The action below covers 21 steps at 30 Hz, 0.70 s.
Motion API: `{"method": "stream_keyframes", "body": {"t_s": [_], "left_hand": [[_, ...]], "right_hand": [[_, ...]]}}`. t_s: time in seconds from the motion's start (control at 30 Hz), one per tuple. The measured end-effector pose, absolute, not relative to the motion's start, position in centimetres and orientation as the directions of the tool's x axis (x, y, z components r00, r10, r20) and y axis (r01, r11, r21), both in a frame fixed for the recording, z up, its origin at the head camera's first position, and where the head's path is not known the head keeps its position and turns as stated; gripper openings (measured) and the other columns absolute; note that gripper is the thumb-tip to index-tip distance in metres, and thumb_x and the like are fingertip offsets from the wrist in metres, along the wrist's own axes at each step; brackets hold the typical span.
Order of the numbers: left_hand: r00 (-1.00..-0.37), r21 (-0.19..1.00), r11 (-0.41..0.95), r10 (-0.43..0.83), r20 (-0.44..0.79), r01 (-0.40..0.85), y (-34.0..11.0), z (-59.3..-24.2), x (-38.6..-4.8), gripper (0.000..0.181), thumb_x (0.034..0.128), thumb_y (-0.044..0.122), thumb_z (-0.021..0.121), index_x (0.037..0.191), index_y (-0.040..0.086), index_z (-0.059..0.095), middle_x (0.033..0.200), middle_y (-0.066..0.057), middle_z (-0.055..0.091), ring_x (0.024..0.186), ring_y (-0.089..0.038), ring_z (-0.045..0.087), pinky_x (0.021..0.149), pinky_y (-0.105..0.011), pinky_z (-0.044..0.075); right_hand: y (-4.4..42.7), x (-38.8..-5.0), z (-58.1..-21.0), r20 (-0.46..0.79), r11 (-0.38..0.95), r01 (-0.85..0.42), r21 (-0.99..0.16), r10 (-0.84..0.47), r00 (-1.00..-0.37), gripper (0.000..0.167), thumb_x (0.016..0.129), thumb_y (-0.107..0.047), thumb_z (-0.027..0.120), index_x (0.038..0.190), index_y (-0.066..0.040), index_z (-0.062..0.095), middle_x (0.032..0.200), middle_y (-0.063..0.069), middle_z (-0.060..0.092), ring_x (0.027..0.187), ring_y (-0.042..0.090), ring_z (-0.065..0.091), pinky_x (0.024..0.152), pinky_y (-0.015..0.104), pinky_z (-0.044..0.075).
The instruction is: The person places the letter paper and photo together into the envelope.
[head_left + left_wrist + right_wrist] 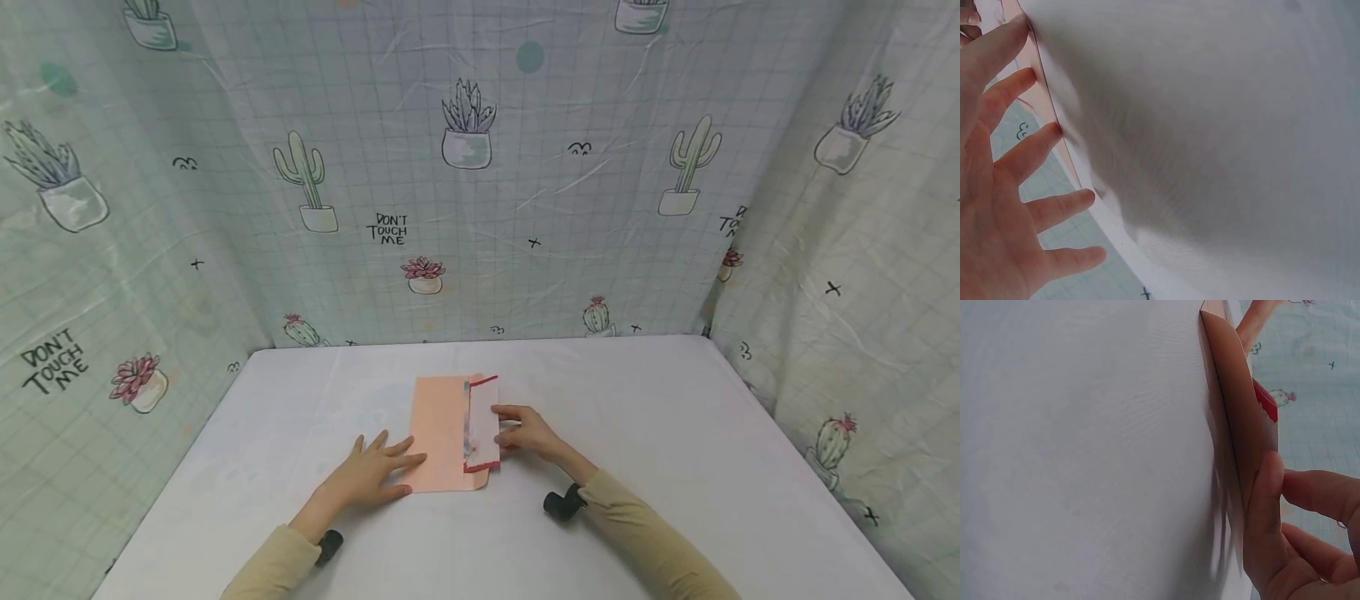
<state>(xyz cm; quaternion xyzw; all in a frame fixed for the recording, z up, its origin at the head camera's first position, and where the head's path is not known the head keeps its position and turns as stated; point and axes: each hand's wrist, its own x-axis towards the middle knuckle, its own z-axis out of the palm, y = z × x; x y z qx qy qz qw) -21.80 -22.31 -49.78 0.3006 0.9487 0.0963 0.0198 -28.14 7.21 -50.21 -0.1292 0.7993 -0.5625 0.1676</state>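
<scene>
A thin peach-coloured booklet or folder (pixel 437 433) lies on the white table. Its right-hand leaf (pixel 483 425) is lifted at a slant, showing a whitish face with red borders and a coloured print along one side. My right hand (pixel 527 435) pinches that leaf at its right edge; in the right wrist view the thumb (pixel 1266 506) lies on the peach outer side, the other fingers behind it. With fingers spread, my left hand (pixel 371 473) rests at the booklet's left edge, fingertips on the peach surface (pixel 1041 87).
The white table (pixel 637 400) extends on both sides of the booklet. Behind it and at both sides hangs a curtain (pixel 525 275) printed with cacti and potted plants. A black wrist device (pixel 564 503) sits below the right wrist, another (pixel 328 547) by the left.
</scene>
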Motion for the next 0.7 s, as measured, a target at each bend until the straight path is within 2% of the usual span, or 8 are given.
{"method": "stream_keyframes", "body": {"t_s": [0.27, 0.47, 0.6, 0.7], "left_hand": [[-0.815, 0.199, 0.796, 0.579, 0.020, 0.571, -22.3, -49.8, -21.8, 0.048, 0.0835, 0.041, 0.057, 0.128, 0.024, 0.050, 0.139, -0.012, 0.041, 0.123, -0.055, 0.028, 0.090, -0.075, 0.017], [-0.810, 0.202, 0.791, 0.586, 0.021, 0.578, -22.3, -49.6, -21.8, 0.048, 0.0838, 0.041, 0.057, 0.128, 0.024, 0.049, 0.139, -0.012, 0.041, 0.123, -0.055, 0.028, 0.090, -0.075, 0.016], [-0.811, 0.199, 0.792, 0.585, 0.022, 0.577, -22.3, -49.5, -21.8, 0.048, 0.0832, 0.041, 0.058, 0.128, 0.025, 0.050, 0.139, -0.012, 0.041, 0.123, -0.055, 0.029, 0.090, -0.075, 0.017], [-0.811, 0.196, 0.793, 0.584, 0.025, 0.577, -22.4, -49.5, -21.9, 0.048, 0.0829, 0.041, 0.058, 0.128, 0.025, 0.050, 0.138, -0.012, 0.041, 0.123, -0.055, 0.029, 0.090, -0.075, 0.017]], "right_hand": [[6.7, -28.6, -50.7, -0.156, 0.390, 0.006, -0.921, -0.352, -0.923, 0.055, 0.076, -0.003, 0.067, 0.128, -0.002, 0.047, 0.121, 0.021, 0.051, 0.058, 0.008, 0.056, 0.058, 0.023, 0.053], [6.3, -28.7, -50.6, -0.154, 0.434, -0.002, -0.901, -0.325, -0.933, 0.051, 0.077, -0.003, 0.066, 0.125, -0.002, 0.049, 0.115, 0.021, 0.054, 0.062, 0.012, 0.056, 0.059, 0.026, 0.054], [6.1, -28.9, -50.7, -0.163, 0.436, 0.029, -0.899, -0.273, -0.948, 0.046, 0.080, -0.005, 0.063, 0.124, -0.004, 0.050, 0.104, 0.017, 0.056, 0.066, 0.013, 0.058, 0.059, 0.027, 0.054], [6.0, -29.2, -50.8, -0.165, 0.407, 0.054, -0.912, -0.242, -0.956, 0.049, 0.080, -0.003, 0.062, 0.126, -0.008, 0.048, 0.090, 0.013, 0.059, 0.063, 0.012, 0.059, 0.057, 0.027, 0.054]]}}
